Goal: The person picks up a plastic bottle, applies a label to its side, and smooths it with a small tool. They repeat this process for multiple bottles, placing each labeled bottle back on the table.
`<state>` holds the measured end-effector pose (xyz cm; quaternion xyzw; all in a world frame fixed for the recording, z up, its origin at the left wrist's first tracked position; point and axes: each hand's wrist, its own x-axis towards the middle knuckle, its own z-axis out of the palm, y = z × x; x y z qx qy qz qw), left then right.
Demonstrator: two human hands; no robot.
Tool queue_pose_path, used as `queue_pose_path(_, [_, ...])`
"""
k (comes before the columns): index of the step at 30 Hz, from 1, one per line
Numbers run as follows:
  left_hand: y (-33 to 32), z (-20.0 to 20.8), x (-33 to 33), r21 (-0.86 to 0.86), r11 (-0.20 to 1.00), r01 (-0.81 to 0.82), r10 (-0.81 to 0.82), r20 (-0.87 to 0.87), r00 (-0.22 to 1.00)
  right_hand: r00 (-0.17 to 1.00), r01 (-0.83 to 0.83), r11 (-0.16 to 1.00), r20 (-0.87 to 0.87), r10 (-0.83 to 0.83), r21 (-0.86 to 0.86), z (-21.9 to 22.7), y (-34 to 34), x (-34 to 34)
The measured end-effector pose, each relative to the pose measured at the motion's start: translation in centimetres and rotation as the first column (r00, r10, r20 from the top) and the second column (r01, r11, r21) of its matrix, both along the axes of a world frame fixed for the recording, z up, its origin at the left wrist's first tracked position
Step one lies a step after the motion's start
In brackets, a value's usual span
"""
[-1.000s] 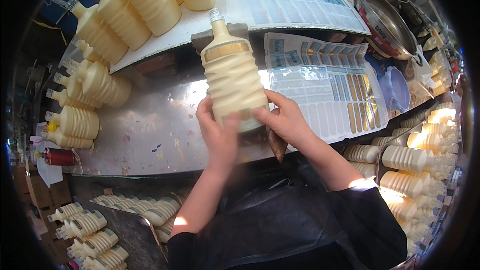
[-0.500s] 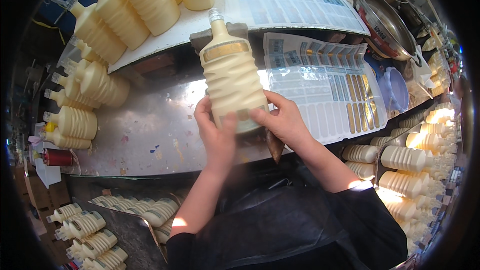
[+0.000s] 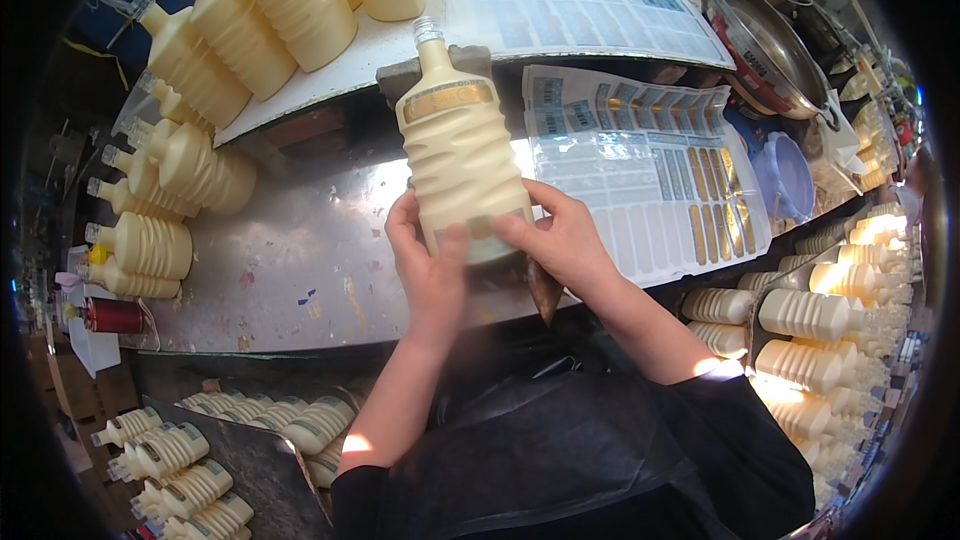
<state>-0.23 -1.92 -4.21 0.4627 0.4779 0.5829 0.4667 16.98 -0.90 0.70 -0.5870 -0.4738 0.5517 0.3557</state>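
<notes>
A cream bottle [image 3: 464,152] with wavy ribbed sides and a clear threaded neck lies in front of me, its neck pointing away. Its shoulder rests on a dark grey padded block [image 3: 400,78]. A gold label [image 3: 450,100] runs across the shoulder, and a second label sits near the base, partly under my thumbs. My left hand [image 3: 432,265] grips the left side of the base, thumb on the front. From the right, my right hand [image 3: 566,240] holds the base the same way. Beneath that hand shows a brown pointed piece [image 3: 544,292] whose kind I cannot make out.
Label sheets [image 3: 640,180] with gold strips lie right of the bottle; another sheet [image 3: 590,15] covers the raised white shelf. Cream bottles [image 3: 300,5] stand at the back left, and more [image 3: 800,315] are stacked right. A steel pan [image 3: 765,40] and lilac bucket [image 3: 785,178] sit far right.
Both hands keep their hold on the bottle, thumbs still at the lower label. The whole view has shifted very slightly; nothing has been let go.
</notes>
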Motion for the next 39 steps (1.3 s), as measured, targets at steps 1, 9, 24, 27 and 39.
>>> queue_pose_path(1, [0.0,0.2,0.0,-0.008,1.0,0.006,-0.006,0.014,1.0,1.0,-0.009,1.0,-0.023,0.009,0.0,-0.1,0.0,0.1])
queue_pose_path(9, [-0.6,-1.4,-1.1,0.073,0.992,0.099,-0.093,-0.075,0.993,0.993,-0.109,0.986,-0.022,0.113,0.128,-1.3,-0.4,1.0])
queue_pose_path(24, [-0.5,-0.9,-0.3,0.012,0.999,0.039,-0.038,-0.003,0.999,0.999,-0.032,0.969,-0.027,0.04,0.244,-2.9,-0.5,-0.5])
queue_pose_path(27, [-0.6,-0.8,-0.3,0.008,0.999,0.04,-0.04,0.002,0.999,0.999,-0.033,0.971,-0.03,0.041,0.237,-3.0,-0.5,-0.4])
queue_pose_path(39, [-0.8,-0.7,-0.6,0.03,0.994,0.104,-0.106,0.476,0.873,0.993,-0.082,0.977,-0.065,0.097,0.196,-3.0,-0.5,0.9])
